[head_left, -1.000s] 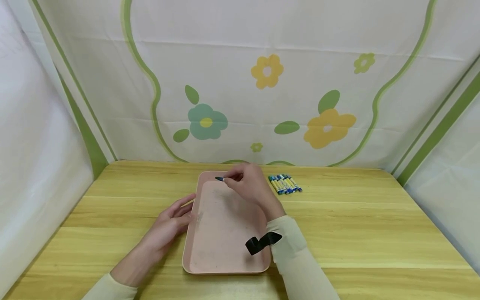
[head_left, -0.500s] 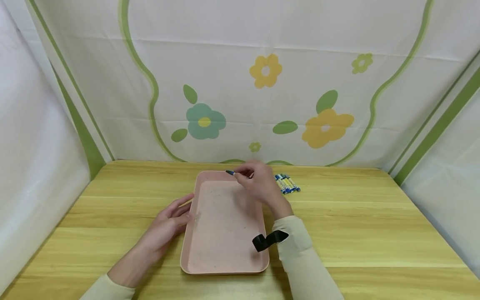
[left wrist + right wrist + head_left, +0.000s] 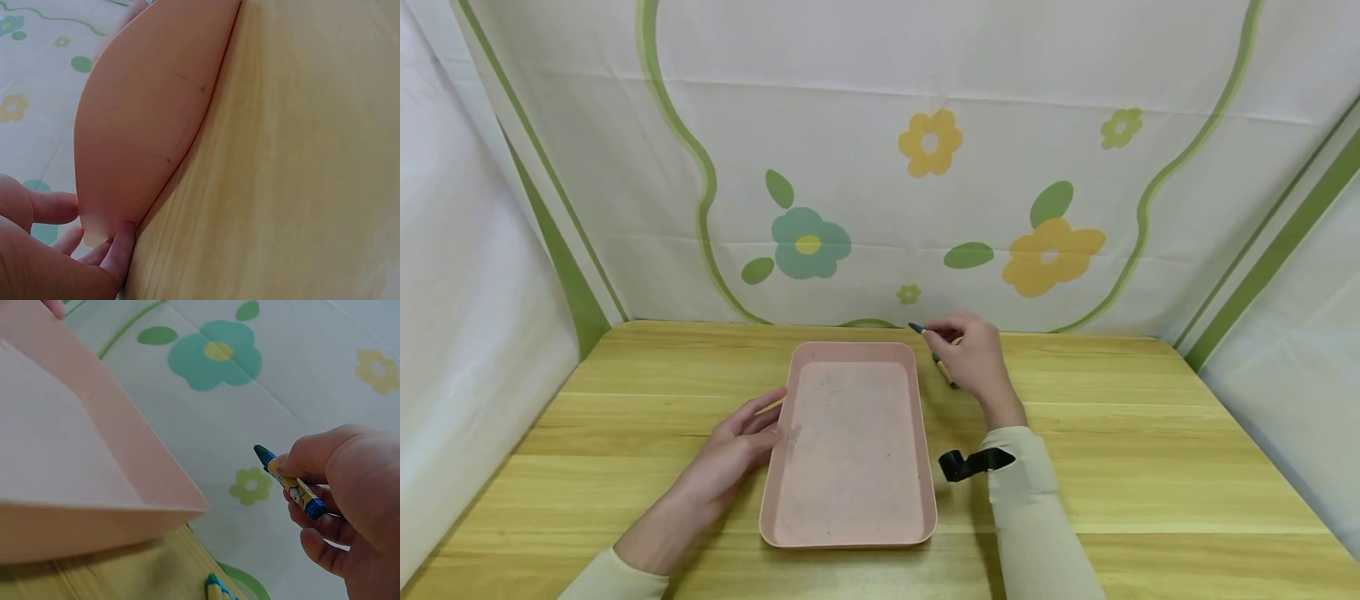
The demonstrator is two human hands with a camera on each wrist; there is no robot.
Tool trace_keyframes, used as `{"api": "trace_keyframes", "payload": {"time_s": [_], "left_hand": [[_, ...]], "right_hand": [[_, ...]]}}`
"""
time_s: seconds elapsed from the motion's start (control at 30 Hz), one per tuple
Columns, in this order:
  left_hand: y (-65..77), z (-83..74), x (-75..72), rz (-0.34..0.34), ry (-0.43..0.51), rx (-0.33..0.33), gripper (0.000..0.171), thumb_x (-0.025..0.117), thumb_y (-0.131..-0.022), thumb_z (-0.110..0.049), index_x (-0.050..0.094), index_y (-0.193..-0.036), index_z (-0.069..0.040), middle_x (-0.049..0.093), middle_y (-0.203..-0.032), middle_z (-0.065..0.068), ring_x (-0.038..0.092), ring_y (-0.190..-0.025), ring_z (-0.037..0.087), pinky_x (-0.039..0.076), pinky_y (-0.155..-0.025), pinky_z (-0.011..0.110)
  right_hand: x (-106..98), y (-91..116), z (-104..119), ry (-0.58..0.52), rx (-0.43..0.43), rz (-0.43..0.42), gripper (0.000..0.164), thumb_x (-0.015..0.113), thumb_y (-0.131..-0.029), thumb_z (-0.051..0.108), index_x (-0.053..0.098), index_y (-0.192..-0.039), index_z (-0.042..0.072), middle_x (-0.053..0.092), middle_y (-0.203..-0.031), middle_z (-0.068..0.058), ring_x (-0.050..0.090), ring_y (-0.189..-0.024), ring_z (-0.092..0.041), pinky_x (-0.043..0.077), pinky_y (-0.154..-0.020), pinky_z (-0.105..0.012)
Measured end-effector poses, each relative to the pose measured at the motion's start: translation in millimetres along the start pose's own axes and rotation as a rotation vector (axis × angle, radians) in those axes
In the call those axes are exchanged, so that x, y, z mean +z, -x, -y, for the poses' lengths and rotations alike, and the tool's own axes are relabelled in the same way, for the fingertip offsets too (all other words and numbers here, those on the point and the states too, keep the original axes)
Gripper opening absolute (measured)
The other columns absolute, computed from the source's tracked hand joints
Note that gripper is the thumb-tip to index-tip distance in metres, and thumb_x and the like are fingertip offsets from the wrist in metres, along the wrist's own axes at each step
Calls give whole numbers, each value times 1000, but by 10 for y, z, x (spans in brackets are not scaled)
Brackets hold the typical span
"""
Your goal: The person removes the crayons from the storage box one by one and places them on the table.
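My right hand (image 3: 973, 354) pinches a crayon (image 3: 292, 484) between thumb and fingers. The crayon has a dark green tip, a printed yellow wrapper and a blue end. It is held in the air beyond the tray's far right corner. Below that hand, a green-tipped crayon (image 3: 945, 372) lies on the table; any others beside it are hidden by the hand. My left hand (image 3: 737, 446) touches the left side of the pink tray (image 3: 852, 353), its fingers fairly straight. In the left wrist view, its fingertips (image 3: 125, 234) rest against the tray's outer wall.
The pink tray lies lengthwise on the wooden table (image 3: 1120, 467), with small dark marks on its floor. White cloth printed with flowers (image 3: 811, 243) stands behind the table, and white cloth closes off both sides. A black strap (image 3: 973, 463) hangs from the right sleeve.
My right hand has moved right with the crayon, from over the tray's far end to beyond its right side. It now covers most of the crayon row. The left hand stays put.
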State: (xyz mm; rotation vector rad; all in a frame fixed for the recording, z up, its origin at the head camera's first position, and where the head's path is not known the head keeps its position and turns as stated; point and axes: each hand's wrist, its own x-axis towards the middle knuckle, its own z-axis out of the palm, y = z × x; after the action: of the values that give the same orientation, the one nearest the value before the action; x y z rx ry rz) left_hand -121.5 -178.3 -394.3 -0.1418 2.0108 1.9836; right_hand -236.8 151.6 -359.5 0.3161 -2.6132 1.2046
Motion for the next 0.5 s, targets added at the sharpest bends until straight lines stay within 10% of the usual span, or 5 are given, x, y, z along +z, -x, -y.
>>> {"api": "trace_keyframes", "payload": {"time_s": [0.5], "left_hand": [[-1,-3,2,7,-5,-5,63,56,-108,-11,35,-166,-19,32,-174,14,38,-157,32,47,-108,26]], "right_hand": [[-320,42,-511,-3,199,-135,25,70,-103,22,80,-119,6,75,-115,-17,69,-100,-28,54,-80,-28]]}}
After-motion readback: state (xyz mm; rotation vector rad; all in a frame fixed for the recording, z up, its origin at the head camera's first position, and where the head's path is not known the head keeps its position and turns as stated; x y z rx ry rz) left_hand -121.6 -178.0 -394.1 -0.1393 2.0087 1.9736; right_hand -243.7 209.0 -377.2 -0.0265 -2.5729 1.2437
